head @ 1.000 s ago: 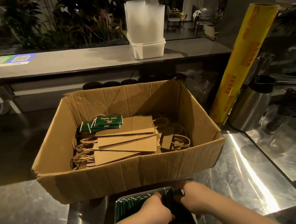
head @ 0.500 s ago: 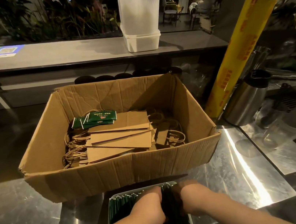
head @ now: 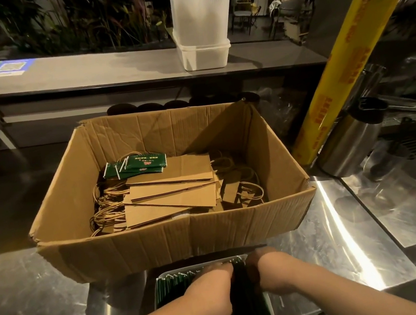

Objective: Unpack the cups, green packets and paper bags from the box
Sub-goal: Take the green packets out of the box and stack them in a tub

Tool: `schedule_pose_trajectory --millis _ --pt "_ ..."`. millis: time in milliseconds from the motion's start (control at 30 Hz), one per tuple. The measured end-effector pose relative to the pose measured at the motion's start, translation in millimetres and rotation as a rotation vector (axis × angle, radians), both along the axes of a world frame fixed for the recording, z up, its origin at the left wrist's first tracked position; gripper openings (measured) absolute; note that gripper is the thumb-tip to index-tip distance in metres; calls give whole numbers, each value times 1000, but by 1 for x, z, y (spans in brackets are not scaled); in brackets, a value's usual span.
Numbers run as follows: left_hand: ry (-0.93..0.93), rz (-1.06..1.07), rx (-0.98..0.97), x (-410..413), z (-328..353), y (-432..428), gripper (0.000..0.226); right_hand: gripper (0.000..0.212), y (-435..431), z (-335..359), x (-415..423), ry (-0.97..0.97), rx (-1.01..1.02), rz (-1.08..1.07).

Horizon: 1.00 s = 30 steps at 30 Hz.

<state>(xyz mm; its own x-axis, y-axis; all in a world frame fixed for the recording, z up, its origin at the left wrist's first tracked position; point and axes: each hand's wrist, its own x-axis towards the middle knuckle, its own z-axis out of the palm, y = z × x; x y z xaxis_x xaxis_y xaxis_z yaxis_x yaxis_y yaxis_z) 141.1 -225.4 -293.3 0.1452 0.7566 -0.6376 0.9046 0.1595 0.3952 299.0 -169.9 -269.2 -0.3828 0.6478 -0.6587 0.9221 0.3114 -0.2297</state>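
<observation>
I read this as the packet step part done: both hands were down in a small tray [head: 191, 267] at the near edge of the counter [head: 34, 304], just in front of the box [head: 176, 240], settling green packets [head: 172, 289] that stood on edge in rows. The left hand [head: 210, 291] and right hand [head: 269, 269] sat close together with a dark bunch of packets between them. Their fingers bent downward into the tray and the tips were buried, so I could not tell whether they pinched that bunch or only pressed it into line. My guess was that the next move called for letting go, reaching over the near wall of the box and lifting out the loose packets [head: 135, 165] lying at the back left corner on top of the paper bags [head: 174, 189] — flat brown bags with twine handles, covering the box floor. The cups [head: 199, 7] looked already out, stacked in a white tub [head: 203, 55] on the ledge [head: 81, 73] behind the box. Much was hard to make out: the tray's near end ran off the bottom of the view, the near wall hid the front strip of the box floor, and the right end of the counter — a yellow roll [head: 345, 74], a steel jug [head: 345, 145] — sank into glare and shadow.
</observation>
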Motion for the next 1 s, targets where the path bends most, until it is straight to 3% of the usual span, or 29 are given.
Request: schedule_pose_trajectory --millis 200,433,567,667,800,1000 --pt "-1 69 49 -16 27 3 60 38 7 9 -13 9 43 79" --pt "-237 145 271 -48 124 16 29 19 32 124 -48 163 73 380" --pt "-338 343 465 -105 159 51 20 6 82 152 -95 427 193 210" --pt "-231 486 599 -158 150 82 13 13 117 124 -146 511 227 80" --pt "136 642 470 -218 106 105 18 23 150 63 -213 512 332 -26" --pt "151 799 306 -250 75 116 31 51 187 4 -284 402 487 43"
